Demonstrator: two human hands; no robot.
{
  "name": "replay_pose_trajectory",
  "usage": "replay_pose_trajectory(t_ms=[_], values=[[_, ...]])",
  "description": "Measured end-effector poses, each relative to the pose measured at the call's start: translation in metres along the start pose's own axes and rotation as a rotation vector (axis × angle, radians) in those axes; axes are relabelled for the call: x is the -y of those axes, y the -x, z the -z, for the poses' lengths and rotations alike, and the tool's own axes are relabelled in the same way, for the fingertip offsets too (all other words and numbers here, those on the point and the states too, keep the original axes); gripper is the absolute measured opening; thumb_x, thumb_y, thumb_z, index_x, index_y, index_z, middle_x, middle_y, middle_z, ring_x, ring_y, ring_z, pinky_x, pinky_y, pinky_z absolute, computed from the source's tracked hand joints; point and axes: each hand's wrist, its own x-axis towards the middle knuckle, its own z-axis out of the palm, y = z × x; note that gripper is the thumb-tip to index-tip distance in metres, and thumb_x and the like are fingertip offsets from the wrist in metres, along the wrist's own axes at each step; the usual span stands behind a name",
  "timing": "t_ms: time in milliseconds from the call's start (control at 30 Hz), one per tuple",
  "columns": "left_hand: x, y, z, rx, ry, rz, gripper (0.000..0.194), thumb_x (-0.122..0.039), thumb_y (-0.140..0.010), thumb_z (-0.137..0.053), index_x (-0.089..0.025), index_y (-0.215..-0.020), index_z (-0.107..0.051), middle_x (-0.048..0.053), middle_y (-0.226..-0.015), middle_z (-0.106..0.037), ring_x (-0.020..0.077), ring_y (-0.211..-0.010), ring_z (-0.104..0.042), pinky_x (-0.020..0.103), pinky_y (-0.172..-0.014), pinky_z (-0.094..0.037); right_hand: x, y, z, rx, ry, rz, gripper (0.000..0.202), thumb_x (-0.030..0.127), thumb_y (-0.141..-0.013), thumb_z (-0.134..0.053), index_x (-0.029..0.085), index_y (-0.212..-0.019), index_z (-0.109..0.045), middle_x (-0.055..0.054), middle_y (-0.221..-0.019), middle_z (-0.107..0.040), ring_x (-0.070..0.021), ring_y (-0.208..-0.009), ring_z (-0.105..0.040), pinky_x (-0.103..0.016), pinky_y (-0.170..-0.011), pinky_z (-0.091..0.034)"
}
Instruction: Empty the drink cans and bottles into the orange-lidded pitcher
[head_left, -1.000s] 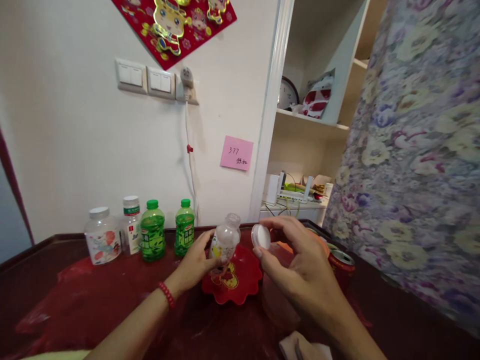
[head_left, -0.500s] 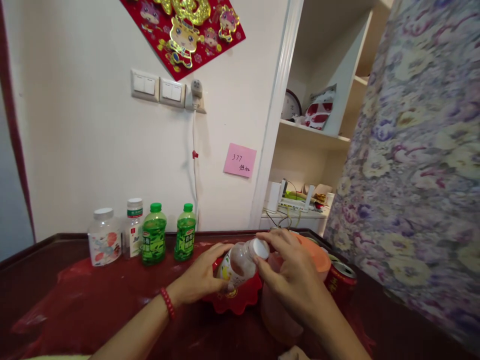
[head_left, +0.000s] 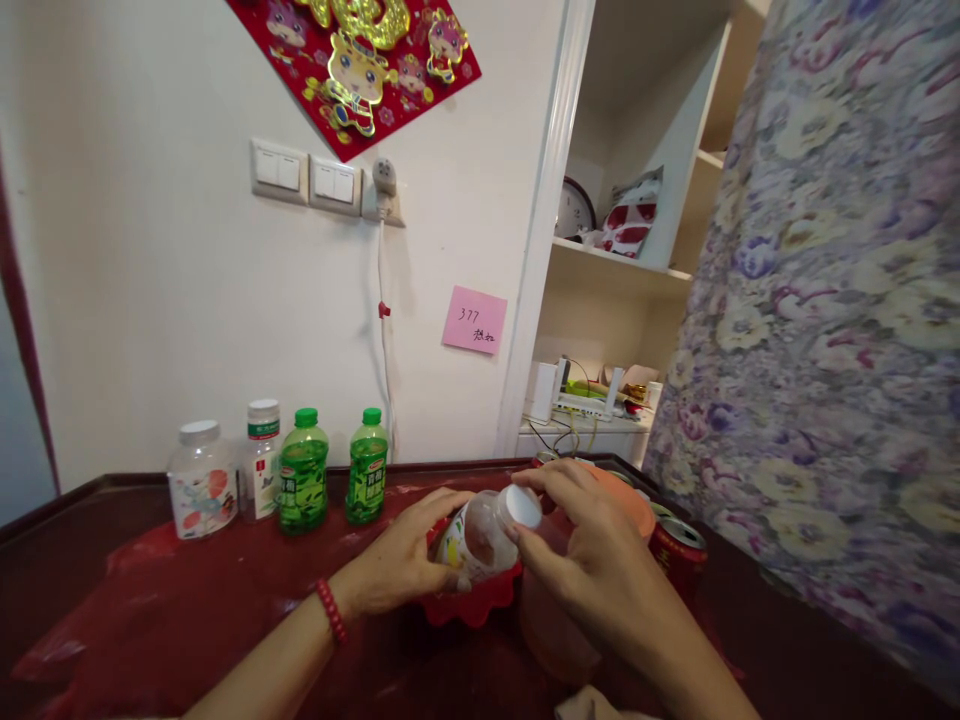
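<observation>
A clear plastic bottle (head_left: 486, 537) with a white cap and a yellow-and-green label lies tilted between my hands, its cap end to the right. My left hand (head_left: 409, 555) is wrapped round the label end, a red bead bracelet on that wrist. At the other end, the thumb and fingers of my right hand (head_left: 577, 535) close on the white cap (head_left: 521, 507). Below the bottle sits a red scallop-edged dish (head_left: 472, 608), partly covered by it. Whether the cap is loose on the neck I cannot tell.
Along the table's back left stand a clear jar (head_left: 202, 485), a white-capped bottle (head_left: 262, 465) and two green drink bottles (head_left: 304, 475). Behind my right hand are an orange container (head_left: 626, 500) and a red can (head_left: 679, 555). A floral curtain (head_left: 817, 330) hangs at right.
The bottle has turned slightly, so its cap faces me more. Both hands keep their hold. The whole view has shifted a little.
</observation>
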Motion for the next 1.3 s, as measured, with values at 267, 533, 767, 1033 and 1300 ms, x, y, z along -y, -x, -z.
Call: replay_pose_trajectory(t_ms=[267, 533, 767, 1033, 1300], values=[[-0.005, 0.0, 0.0, 0.038, 0.004, -0.022, 0.073, -0.029, -0.073, -0.089, -0.03, -0.143, -0.069, 0.008, -0.139, -0.067, 0.0328, -0.131, -0.061, 0.048, -0.118, -0.047, 0.0, 0.0, 0.006, 0.048, 0.041, -0.005, 0.034, 0.027, -0.095, -0.065, 0.028, -0.127, -0.075, -0.005, -0.103, -0.063, -0.0207, -0.092, -0.062, -0.033, -0.081, -0.049], [-0.011, 0.0, 0.001, 0.05, 0.021, -0.005, 0.073, -0.037, -0.073, -0.088, -0.029, -0.143, -0.068, 0.009, -0.14, -0.067, 0.0353, -0.132, -0.06, 0.053, -0.119, -0.046, -0.001, 0.0, 0.009, 0.008, 0.011, -0.006, 0.028, 0.035, -0.097, -0.071, 0.029, -0.123, -0.079, -0.005, -0.099, -0.063, -0.0207, -0.088, -0.059, -0.032, -0.078, -0.048], [-0.014, 0.0, 0.003, 0.049, -0.007, 0.029, 0.078, -0.036, -0.07, -0.089, -0.029, -0.145, -0.067, 0.008, -0.145, -0.065, 0.0369, -0.138, -0.056, 0.054, -0.125, -0.04, 0.001, 0.004, 0.014, 0.054, 0.072, -0.007, 0.039, 0.035, -0.1, -0.059, 0.029, -0.136, -0.074, -0.005, -0.105, -0.064, -0.0207, -0.093, -0.061, -0.034, -0.08, -0.047], [-0.018, 0.001, 0.004, 0.056, 0.004, 0.007, 0.081, -0.036, -0.068, -0.094, -0.029, -0.144, -0.069, 0.007, -0.139, -0.068, 0.0357, -0.131, -0.059, 0.051, -0.118, -0.046, -0.002, 0.002, 0.01, 0.006, 0.159, -0.005, 0.02, 0.039, -0.103, -0.059, 0.023, -0.104, -0.071, -0.003, -0.094, -0.065, -0.0195, -0.082, -0.058, -0.033, -0.073, -0.04], [-0.018, 0.001, 0.004, 0.054, -0.008, -0.016, 0.086, -0.046, -0.071, -0.094, -0.031, -0.15, -0.065, 0.008, -0.145, -0.067, 0.0383, -0.138, -0.056, 0.055, -0.126, -0.039, 0.0, 0.004, 0.008, -0.135, 0.341, 0.074, 0.045, 0.063, -0.103, -0.064, 0.022, -0.12, -0.071, -0.008, -0.105, -0.068, -0.0266, -0.094, -0.064, -0.039, -0.079, -0.045]])
